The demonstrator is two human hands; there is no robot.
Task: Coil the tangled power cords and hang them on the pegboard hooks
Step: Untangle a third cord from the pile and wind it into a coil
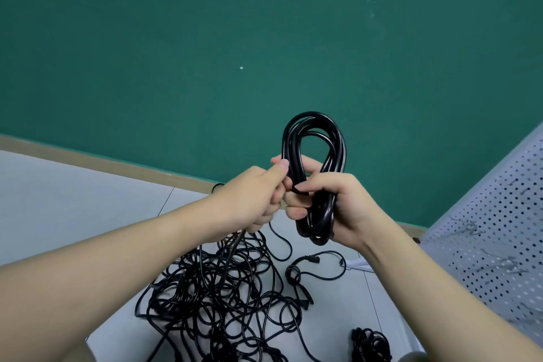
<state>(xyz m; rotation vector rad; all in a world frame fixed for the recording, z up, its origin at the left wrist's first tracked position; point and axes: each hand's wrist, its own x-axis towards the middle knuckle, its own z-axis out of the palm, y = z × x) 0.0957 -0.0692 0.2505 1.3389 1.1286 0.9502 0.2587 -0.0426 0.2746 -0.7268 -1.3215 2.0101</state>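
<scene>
Coiling one cord: right hand clamps the coil, left hand pinches its tail beside it. Tangled pile sits on the floor below the coil; pegboard, right of it, holds no cords yet.

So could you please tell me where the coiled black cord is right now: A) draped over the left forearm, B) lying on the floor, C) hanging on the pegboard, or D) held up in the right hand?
D: the coiled cord sits gripped in the right hand, above the floor tangle.

cord tangle on floor | pegboard right | wall behind
</scene>
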